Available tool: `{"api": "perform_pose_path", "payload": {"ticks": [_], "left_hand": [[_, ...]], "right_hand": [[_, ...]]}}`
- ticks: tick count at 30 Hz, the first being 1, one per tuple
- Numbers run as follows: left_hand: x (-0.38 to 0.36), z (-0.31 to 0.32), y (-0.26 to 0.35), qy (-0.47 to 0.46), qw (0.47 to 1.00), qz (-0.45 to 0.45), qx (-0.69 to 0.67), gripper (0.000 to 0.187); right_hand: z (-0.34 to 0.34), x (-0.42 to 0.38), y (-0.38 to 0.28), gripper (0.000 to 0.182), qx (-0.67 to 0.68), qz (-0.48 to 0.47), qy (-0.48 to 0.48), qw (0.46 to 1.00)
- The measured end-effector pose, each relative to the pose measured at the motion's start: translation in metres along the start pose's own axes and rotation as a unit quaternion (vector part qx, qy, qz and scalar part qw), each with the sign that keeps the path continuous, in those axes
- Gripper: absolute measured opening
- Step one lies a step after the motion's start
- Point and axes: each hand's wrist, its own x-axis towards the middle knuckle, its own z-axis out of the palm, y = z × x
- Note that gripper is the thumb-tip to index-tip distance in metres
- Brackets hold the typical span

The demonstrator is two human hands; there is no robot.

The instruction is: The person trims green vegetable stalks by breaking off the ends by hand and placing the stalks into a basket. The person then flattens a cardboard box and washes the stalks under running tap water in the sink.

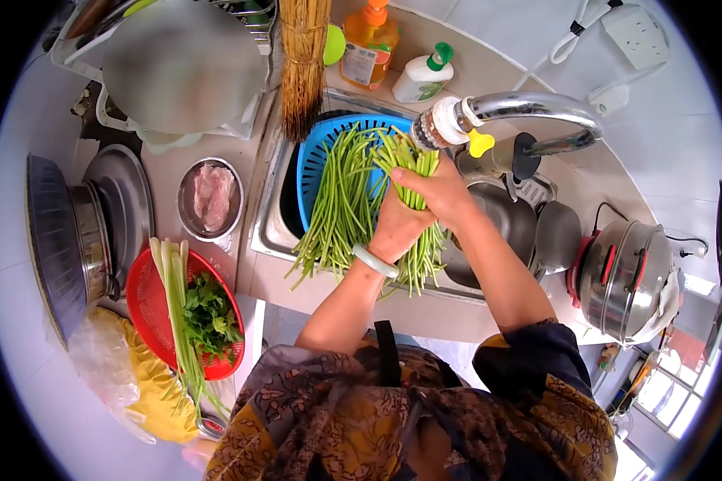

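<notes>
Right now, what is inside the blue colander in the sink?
A pile of long green stems fills the blue colander, overhanging the sink edge. Both hands grip another bunch in front. The stems cover the colander's bottom.

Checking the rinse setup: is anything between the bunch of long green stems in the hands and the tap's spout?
Nothing visible. Both hands, left hand and right hand, hold the green stems right beside the faucet spout, over the blue colander.

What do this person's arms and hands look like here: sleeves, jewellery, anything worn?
Both forearms are bare. The left hand has a pale, smooth bangle around the wrist. The right hand shows no ring, watch or glove. The sleeves end near the elbows; they belong to a dark garment with a yellow-brown floral pattern. A black strap runs down the chest.
</notes>
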Motion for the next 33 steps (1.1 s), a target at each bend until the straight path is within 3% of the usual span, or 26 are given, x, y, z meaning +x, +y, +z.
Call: {"api": "perform_pose_path", "payload": {"ticks": [1, 6, 10, 11, 12, 13, 14, 15, 16, 21, 24, 26, 30, 31, 32, 33], "left_hand": [[-0.002, 0.003, 0.009, -0.001, 1.000, -0.006, -0.015, 0.062], [-0.006, 0.009, 0.017, 0.015, 0.986, -0.067, -0.151, 0.052], [-0.004, 0.006, 0.010, -0.014, 0.982, -0.137, -0.127, 0.050], [-0.005, 0.010, 0.003, -0.007, 0.981, -0.095, -0.171, 0.029], [-0.006, 0.011, 0.011, -0.020, 0.980, -0.114, -0.161, 0.043], [-0.010, 0.015, 0.023, 0.006, 0.978, -0.114, -0.173, 0.039], [-0.005, 0.010, 0.000, -0.006, 0.981, -0.107, -0.160, 0.043], [-0.002, 0.006, -0.012, -0.037, 0.981, -0.091, -0.167, 0.049], [-0.006, 0.013, 0.007, -0.002, 0.981, -0.091, -0.170, 0.053], [-0.008, 0.014, 0.009, 0.005, 0.981, -0.112, -0.162, 0.054], [-0.007, 0.015, 0.009, 0.025, 0.992, -0.080, -0.094, 0.054], [-0.009, 0.014, 0.015, 0.049, 0.994, -0.054, -0.085, 0.054], [-0.009, 0.019, 0.008, 0.113, 0.993, -0.017, 0.016, 0.058], [-0.008, 0.018, 0.010, 0.105, 0.990, -0.087, -0.041, 0.059], [-0.008, 0.018, 0.006, 0.104, 0.990, -0.080, -0.050, 0.059], [-0.007, 0.018, 0.005, 0.101, 0.990, -0.074, -0.059, 0.058]], "right_hand": [[0.002, 0.000, -0.001, 0.036, 0.000, -0.017, -0.010, 1.000], [-0.015, 0.014, 0.010, 0.045, -0.304, -0.039, 0.031, 0.951], [-0.009, 0.013, -0.011, 0.046, -0.385, -0.162, 0.050, 0.907], [-0.007, 0.016, -0.011, 0.040, -0.407, -0.200, 0.046, 0.890], [-0.005, 0.018, -0.011, 0.034, -0.428, -0.237, 0.045, 0.871], [-0.006, 0.024, -0.005, 0.027, -0.472, -0.234, 0.036, 0.849], [0.001, 0.028, -0.008, 0.015, -0.367, -0.276, 0.029, 0.888], [0.001, 0.032, -0.005, 0.011, -0.335, -0.230, 0.024, 0.913], [0.000, 0.036, -0.003, 0.011, -0.328, -0.218, 0.026, 0.919], [-0.011, 0.048, -0.007, 0.016, -0.342, -0.123, 0.035, 0.931], [-0.025, 0.058, 0.002, 0.021, -0.330, -0.110, 0.051, 0.936], [-0.026, 0.052, -0.008, 0.030, -0.484, -0.183, 0.063, 0.854], [-0.031, 0.057, -0.014, 0.027, -0.464, -0.084, 0.012, 0.882], [-0.032, 0.060, -0.011, 0.025, -0.476, -0.098, 0.011, 0.874], [-0.036, 0.063, -0.008, 0.023, -0.490, -0.112, 0.012, 0.865], [-0.038, 0.065, -0.005, 0.021, -0.433, -0.101, 0.019, 0.896]]}}
